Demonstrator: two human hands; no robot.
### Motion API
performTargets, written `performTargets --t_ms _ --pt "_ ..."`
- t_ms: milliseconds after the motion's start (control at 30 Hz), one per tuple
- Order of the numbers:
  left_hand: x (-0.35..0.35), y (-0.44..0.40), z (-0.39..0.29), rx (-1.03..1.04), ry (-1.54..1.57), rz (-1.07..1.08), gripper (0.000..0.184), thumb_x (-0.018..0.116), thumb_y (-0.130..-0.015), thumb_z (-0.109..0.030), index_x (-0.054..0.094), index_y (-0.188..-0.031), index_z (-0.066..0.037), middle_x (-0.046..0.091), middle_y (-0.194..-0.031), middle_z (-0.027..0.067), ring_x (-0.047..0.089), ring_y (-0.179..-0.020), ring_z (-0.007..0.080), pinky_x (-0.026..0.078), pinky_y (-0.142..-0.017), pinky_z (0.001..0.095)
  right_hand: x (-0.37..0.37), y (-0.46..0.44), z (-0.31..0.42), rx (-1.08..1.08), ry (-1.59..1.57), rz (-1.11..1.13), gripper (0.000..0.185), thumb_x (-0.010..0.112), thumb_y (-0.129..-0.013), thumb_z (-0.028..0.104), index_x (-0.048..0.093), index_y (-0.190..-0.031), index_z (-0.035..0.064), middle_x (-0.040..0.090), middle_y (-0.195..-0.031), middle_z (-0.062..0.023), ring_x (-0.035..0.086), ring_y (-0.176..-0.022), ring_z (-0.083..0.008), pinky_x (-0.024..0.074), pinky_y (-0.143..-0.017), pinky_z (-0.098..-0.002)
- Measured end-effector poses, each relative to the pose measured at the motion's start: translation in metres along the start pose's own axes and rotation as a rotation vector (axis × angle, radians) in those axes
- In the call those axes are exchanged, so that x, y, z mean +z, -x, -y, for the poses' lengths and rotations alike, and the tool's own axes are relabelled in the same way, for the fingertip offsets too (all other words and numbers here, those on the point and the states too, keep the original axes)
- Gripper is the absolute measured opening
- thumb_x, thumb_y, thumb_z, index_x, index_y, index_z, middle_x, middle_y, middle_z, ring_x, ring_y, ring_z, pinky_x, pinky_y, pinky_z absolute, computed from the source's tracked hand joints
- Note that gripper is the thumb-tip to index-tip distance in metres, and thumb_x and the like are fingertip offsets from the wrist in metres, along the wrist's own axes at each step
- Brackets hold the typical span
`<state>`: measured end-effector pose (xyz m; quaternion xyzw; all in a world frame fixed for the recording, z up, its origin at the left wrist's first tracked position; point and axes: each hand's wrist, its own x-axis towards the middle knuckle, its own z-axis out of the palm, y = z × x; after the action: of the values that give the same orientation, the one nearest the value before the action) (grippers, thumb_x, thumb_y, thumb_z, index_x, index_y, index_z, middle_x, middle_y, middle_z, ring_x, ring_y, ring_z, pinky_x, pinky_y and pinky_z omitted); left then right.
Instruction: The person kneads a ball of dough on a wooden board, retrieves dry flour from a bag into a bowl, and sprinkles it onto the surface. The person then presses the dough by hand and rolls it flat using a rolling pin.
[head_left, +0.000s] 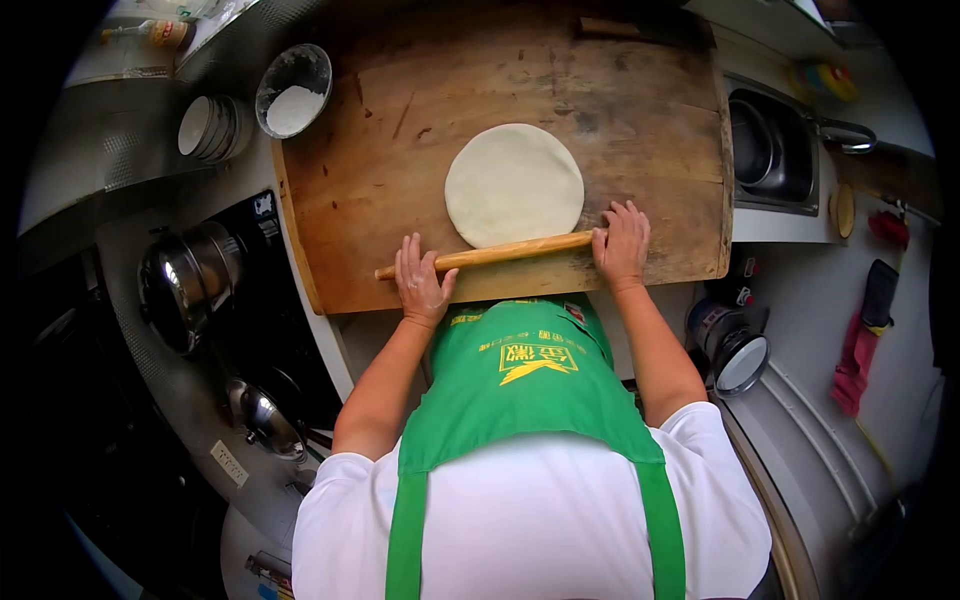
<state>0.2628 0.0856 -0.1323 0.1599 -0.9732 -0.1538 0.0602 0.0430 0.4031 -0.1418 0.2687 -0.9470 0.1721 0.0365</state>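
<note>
A round, flat sheet of dough (514, 184) lies on a wooden board (370, 170). Along its near edge runs a wooden rolling pin (512, 251), slightly slanted, its right side higher in the view. My left hand (423, 282) is over the pin near its left end, which sticks out past the fingers. At the other end, my right hand (624, 245) covers the pin's tip, thumb turned inward. Both hands hold the pin with fairly straight fingers, and traces of flour show on the left one. The pin's contact with the dough's near rim is hard to make out.
A bowl of flour (295, 108) stands by the board's far left corner, beside stacked bowls (208, 128). Left are a steel pot (190, 285) and a stove (285, 300). Right is a sink (800, 150). The board's near edge (350, 307) lies close to my green apron (530, 410).
</note>
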Motion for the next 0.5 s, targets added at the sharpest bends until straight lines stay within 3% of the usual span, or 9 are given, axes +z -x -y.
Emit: performTargets --t_ms 33,133,233,267,333,400,433,500 --pt "0.005 0.001 0.001 -0.015 0.001 0.005 0.056 0.078 -0.081 -0.032 0.058 -0.126 -0.004 0.039 -0.156 0.0245 0.033 -0.148 0.0418 0.027 -0.121 0.054 0.002 0.002 0.001 -0.008 -0.002 0.013 0.032 0.06 -0.094 0.034 0.066 -0.115 0.0111 0.062 -0.132 -0.0122 0.048 -0.134 -0.0348 0.0301 -0.116 -0.0541" --pt "0.02 -0.012 0.01 -0.047 -0.086 -0.023 0.059 0.058 -0.092 -0.035 0.052 -0.142 -0.004 0.037 -0.16 0.022 0.032 -0.15 0.0402 0.023 -0.123 0.0539 0.009 -0.005 0.011 0.05 0.027 -0.032 0.033 0.052 -0.095 0.03 0.064 -0.119 0.0108 0.058 -0.138 -0.0117 0.044 -0.139 -0.0357 0.0245 -0.119 -0.0562" --pt "0.022 -0.051 0.015 -0.038 -0.133 -0.057 0.055 0.053 -0.092 -0.03 0.055 -0.14 -0.004 0.041 -0.159 0.0198 0.034 -0.148 0.0414 0.024 -0.123 0.053 0.019 -0.046 0.017 0.116 0.027 -0.095 0.033 0.047 -0.097 0.029 0.065 -0.119 0.011 0.06 -0.138 -0.0091 0.044 -0.14 -0.0335 0.0247 -0.119 -0.0558" --pt "0.018 -0.067 0.016 -0.032 -0.115 -0.062 0.052 0.053 -0.088 -0.03 0.06 -0.134 -0.006 0.046 -0.155 0.0174 0.039 -0.145 0.0412 0.031 -0.119 0.053 0.021 -0.061 0.017 0.102 0.005 -0.089 0.032 0.048 -0.097 0.026 0.065 -0.119 0.0116 0.063 -0.134 -0.0079 0.047 -0.137 -0.0325 0.0261 -0.118 -0.0545" --pt "0.015 -0.097 0.024 -0.011 -0.102 -0.034 0.051 0.054 -0.086 -0.03 0.062 -0.132 -0.008 0.048 -0.153 0.0176 0.041 -0.143 0.0411 0.036 -0.115 0.0534 0.026 -0.085 0.018 0.089 -0.012 -0.063 0.03 0.048 -0.096 0.023 0.065 -0.119 0.0122 0.065 -0.13 -0.0067 0.05 -0.135 -0.0314 0.0274 -0.118 -0.0532" --pt "0.012 -0.113 0.03 0.052 -0.074 -0.029 0.043 0.057 -0.082 -0.03 0.066 -0.121 -0.012 0.052 -0.148 0.0179 0.047 -0.137 0.0409 0.046 -0.106 0.0527 0.032 -0.104 0.018 0.069 -0.104 -0.16 0.025 0.05 -0.097 0.022 0.068 -0.112 0.0125 0.07 -0.115 -0.0054 0.06 -0.119 -0.0292 0.0386 -0.109 -0.0479" --pt "0.012 -0.123 0.034 0.046 -0.069 -0.022 0.043 0.057 -0.082 -0.03 0.066 -0.121 -0.012 0.052 -0.148 0.0179 0.047 -0.137 0.0409 0.046 -0.106 0.0527 0.035 -0.114 0.018 0.069 -0.101 -0.15 0.025 0.05 -0.097 0.022 0.068 -0.112 0.0125 0.07 -0.115 -0.0054 0.06 -0.119 -0.0292 0.0386 -0.109 -0.0479" --pt "0.01 -0.137 0.04 0.114 -0.066 -0.037 0.038 0.062 -0.079 -0.029 0.07 -0.112 -0.011 0.053 -0.147 0.017 0.048 -0.135 0.0415 0.046 -0.105 0.0512 0.039 -0.126 0.019 0.183 -0.054 -0.074 0.02 0.053 -0.097 0.022 0.071 -0.102 0.0135 0.072 -0.101 -0.0049 0.065 -0.101 -0.0288 0.0469 -0.094 -0.0445"
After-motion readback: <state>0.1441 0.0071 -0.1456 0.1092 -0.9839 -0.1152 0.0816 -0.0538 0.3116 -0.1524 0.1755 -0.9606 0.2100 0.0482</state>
